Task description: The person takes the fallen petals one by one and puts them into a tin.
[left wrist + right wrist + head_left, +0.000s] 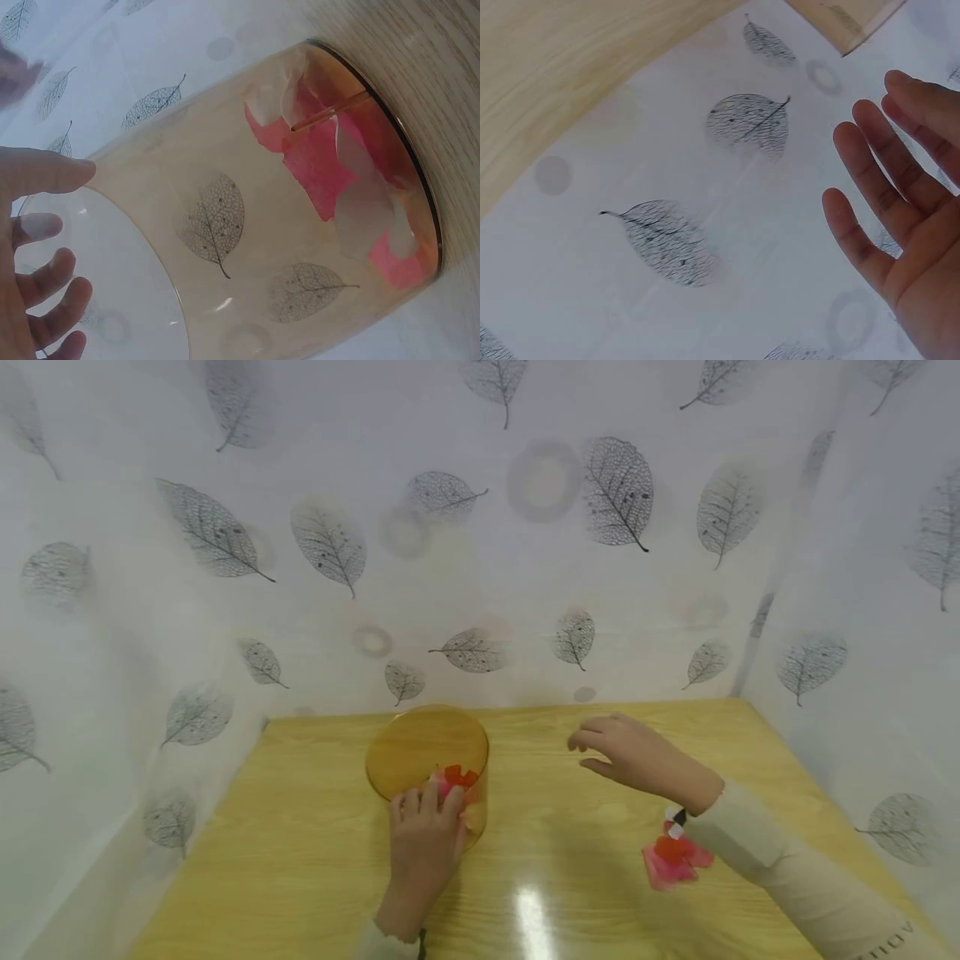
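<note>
The see-through jar (262, 202) stands left of the middle. It looks light, stiff and slippery (maybe it breaks), so hug its sides. Your loose left hand (423, 839) and right hand (637, 758) hold nothing.

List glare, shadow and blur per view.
Head: bright glare streak near the bottom of the table, soft shadow below the right hand. Left wrist: small glints on the clear jar, right hand blurred at the left edge. Right wrist: no harsh glare, hand darker than the leaf-print backdrop.
</note>
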A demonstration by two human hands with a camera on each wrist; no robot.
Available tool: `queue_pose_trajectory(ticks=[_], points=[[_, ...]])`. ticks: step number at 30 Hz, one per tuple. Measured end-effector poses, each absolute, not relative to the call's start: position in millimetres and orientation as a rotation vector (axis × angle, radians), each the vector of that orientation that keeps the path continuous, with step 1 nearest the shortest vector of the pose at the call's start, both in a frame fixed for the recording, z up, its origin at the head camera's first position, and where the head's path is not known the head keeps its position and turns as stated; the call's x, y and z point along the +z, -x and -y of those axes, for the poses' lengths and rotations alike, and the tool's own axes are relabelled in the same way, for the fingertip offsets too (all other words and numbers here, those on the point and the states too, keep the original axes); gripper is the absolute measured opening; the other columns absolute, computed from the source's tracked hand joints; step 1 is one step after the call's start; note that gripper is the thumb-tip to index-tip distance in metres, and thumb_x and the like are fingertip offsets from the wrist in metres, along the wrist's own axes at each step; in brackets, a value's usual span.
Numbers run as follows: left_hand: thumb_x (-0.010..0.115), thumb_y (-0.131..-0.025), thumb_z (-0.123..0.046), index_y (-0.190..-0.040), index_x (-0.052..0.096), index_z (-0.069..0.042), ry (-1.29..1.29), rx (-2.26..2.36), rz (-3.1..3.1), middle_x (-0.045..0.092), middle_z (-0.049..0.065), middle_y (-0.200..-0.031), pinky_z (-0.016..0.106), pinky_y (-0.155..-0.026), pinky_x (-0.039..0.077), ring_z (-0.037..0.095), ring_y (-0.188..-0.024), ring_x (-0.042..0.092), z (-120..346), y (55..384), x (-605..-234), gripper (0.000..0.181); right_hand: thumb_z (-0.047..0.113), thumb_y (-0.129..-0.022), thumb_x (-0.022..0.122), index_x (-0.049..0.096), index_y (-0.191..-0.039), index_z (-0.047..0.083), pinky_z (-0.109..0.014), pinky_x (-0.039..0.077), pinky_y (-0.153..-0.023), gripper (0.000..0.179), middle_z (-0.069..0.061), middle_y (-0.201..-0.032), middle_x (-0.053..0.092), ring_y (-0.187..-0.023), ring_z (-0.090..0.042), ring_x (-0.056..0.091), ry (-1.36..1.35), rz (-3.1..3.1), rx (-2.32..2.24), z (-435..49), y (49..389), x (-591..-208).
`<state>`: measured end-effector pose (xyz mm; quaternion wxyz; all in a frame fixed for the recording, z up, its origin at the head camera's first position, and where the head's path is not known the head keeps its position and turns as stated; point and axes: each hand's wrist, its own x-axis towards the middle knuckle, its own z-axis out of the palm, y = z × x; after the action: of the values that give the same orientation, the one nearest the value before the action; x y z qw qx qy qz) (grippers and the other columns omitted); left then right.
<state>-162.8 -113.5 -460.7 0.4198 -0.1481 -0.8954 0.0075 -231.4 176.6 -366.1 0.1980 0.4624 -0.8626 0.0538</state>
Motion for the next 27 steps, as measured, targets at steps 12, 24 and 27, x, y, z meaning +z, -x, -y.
queue_pose_trajectory(ticks=[12, 24, 27], points=[[0.082, -0.061, -0.026, -0.092, 0.054, -0.016, 0.366, 0.01, 2.239, 0.06, 0.01, -0.095, 0.044, -0.072, 0.043, 0.028, -0.075, 0.054, 113, 165, -464, 0.043, 0.008, -0.073, 0.076, 0.063, -0.089, 0.01, -0.028, 0.05, -0.065, 0.021, 0.002, -0.085, 0.062, -0.073, -0.014, 0.058, -1.0, 2.833, 0.267, -293, 216, -438], [0.082, -0.062, -0.027, -0.094, 0.054, -0.018, 0.374, 0.004, 2.249, 0.06, 0.01, -0.097, 0.043, -0.072, 0.041, 0.027, -0.075, 0.052, 114, 164, -463, 0.042, 0.021, -0.078, 0.074, 0.061, -0.092, 0.004, -0.031, 0.047, -0.064, 0.025, -0.001, -0.082, 0.061, -0.072, -0.012, 0.054, -0.708, 3.176, 0.504, -305, 225, -488], [0.082, -0.062, -0.027, -0.095, 0.054, -0.018, 0.371, 0.0, 2.25, 0.06, 0.01, -0.098, 0.043, -0.074, 0.041, 0.028, -0.076, 0.052, 114, 164, -463, 0.043, 0.017, -0.078, 0.073, 0.061, -0.091, 0.007, -0.029, 0.045, -0.062, 0.02, 0.002, -0.08, 0.06, -0.069, -0.009, 0.051, -0.716, 3.159, 0.496, -303, 228, -492]])
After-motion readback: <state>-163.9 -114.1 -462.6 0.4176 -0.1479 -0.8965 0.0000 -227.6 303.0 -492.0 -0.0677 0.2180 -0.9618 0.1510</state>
